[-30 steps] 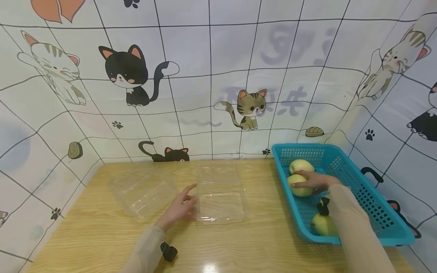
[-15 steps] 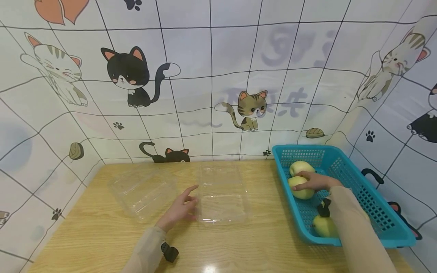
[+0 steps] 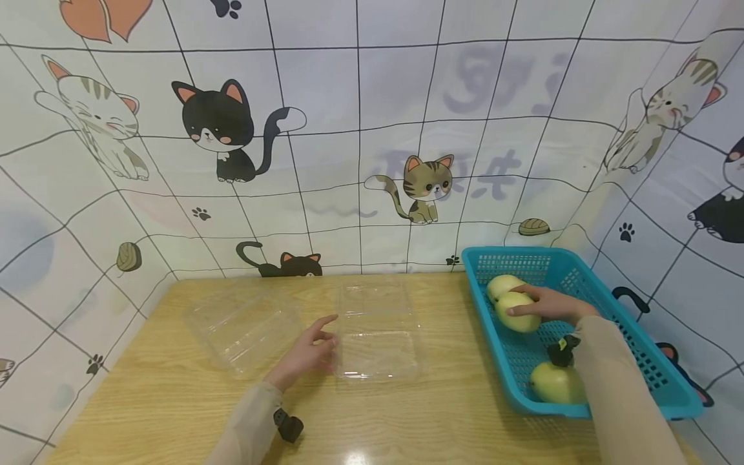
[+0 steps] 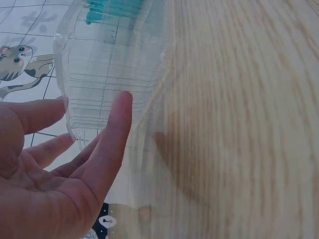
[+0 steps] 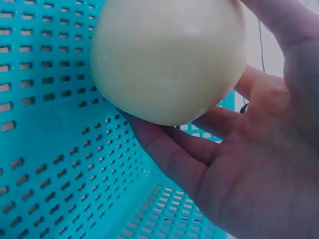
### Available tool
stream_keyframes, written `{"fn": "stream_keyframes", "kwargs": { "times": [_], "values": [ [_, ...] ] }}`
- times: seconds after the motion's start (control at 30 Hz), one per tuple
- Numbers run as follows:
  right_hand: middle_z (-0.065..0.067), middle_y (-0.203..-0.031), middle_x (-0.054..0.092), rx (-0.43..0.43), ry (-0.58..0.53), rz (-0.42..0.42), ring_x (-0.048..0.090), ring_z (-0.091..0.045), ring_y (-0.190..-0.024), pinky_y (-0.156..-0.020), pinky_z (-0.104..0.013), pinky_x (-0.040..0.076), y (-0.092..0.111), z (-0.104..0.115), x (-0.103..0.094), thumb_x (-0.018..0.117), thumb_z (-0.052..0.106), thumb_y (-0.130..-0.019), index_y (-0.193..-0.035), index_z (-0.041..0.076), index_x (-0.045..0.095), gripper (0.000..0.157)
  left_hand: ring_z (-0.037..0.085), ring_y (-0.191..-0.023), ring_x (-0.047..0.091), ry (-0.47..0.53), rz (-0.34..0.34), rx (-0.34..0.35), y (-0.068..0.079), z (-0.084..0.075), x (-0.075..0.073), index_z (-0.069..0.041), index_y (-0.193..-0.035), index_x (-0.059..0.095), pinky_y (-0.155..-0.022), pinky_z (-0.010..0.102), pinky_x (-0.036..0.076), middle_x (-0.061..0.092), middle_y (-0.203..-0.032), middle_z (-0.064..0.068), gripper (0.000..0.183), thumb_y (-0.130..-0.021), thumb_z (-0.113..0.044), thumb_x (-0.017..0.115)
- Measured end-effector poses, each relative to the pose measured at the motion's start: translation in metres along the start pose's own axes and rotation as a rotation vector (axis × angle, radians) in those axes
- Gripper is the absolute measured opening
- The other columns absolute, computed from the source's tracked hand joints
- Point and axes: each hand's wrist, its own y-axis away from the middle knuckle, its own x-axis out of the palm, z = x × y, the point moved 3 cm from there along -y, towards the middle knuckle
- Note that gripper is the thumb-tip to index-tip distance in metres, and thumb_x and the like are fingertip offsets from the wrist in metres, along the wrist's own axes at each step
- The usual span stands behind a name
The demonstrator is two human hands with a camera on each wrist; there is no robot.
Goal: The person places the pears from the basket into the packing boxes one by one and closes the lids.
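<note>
Clear plastic forms the left container (image 3: 247,329), set at a slant on the wooden table (image 3: 442,413). To its right the left hand (image 3: 306,355) reaches out with fingers spread and lightly bent; in the left wrist view its fingertips appear to touch the outside of the middle container (image 3: 378,354), also see-through, without gripping it. Farther right stands a blue-green perforated basket (image 3: 506,381). Inside, near its left side, a pale yellow-green fruit (image 3: 516,314) is held by the right hand (image 3: 551,305), the fingers curled round it and partly beneath. Whether it is off the basket floor I cannot tell. Behind it sits a second fruit (image 3: 502,285), and toward the front a third fruit (image 3: 557,383).

The step in hand looks like picking up the gripped fruit; the next move seems to call for a steady hold while it clears its neighbour and the basket rim. Neither containers nor basket show a readable label. Faint, blurred characters on the cat-patterned wall covering (image 3: 325,161) cannot be read.
</note>
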Motion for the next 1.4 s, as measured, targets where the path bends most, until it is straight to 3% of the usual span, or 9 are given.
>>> {"fn": "stream_keyframes", "kwargs": {
  "times": [0.4, 0.7, 1.1, 1.4],
  "values": [
    [-0.035, -0.140, 0.033, -0.063, 0.020, -0.064, 0.048, -0.040, -0.113, -0.082, -0.044, 0.051, 0.008, 0.026, -0.009, 0.066, 0.038, -0.090, -0.146, -0.007, 0.027, 0.082, 0.026, -0.082, 0.062, -0.015, -0.010, -0.002, -0.003, -0.003, -0.004, -0.002, -0.147, 0.032, -0.068, 0.040, 0.057, 0.049, -0.116, 0.025, 0.056, -0.096, 0.000, 0.053],
    [-0.029, -0.136, 0.041, -0.106, 0.057, -0.115, 0.048, -0.038, -0.112, -0.080, -0.044, 0.049, 0.013, 0.042, -0.011, 0.066, 0.039, -0.090, -0.144, -0.004, 0.033, 0.077, 0.022, -0.077, 0.062, 0.034, -0.008, 0.011, -0.005, -0.001, -0.005, 0.001, -0.146, 0.033, -0.063, 0.036, 0.057, 0.051, -0.111, 0.026, 0.057, -0.093, 0.003, 0.055],
    [-0.026, -0.134, 0.045, -0.149, 0.080, -0.164, 0.046, -0.039, -0.115, -0.086, -0.056, 0.043, 0.021, 0.067, -0.007, 0.068, 0.039, -0.089, -0.145, 0.000, 0.035, 0.076, 0.020, -0.077, 0.058, 0.064, -0.025, 0.016, -0.005, 0.001, -0.003, 0.004, -0.142, 0.037, -0.064, 0.034, 0.057, 0.050, -0.109, 0.022, 0.056, -0.090, 0.008, 0.055],
    [-0.023, -0.133, 0.047, -0.207, 0.114, -0.182, 0.048, -0.038, -0.113, -0.085, -0.054, 0.046, 0.028, 0.088, -0.005, 0.070, 0.039, -0.087, -0.141, 0.005, 0.044, 0.068, 0.020, -0.075, 0.057, 0.072, -0.020, 0.020, -0.004, 0.000, -0.003, 0.004, -0.143, 0.036, -0.061, 0.034, 0.057, 0.050, -0.107, 0.020, 0.056, -0.090, 0.008, 0.056]
  ]
}}
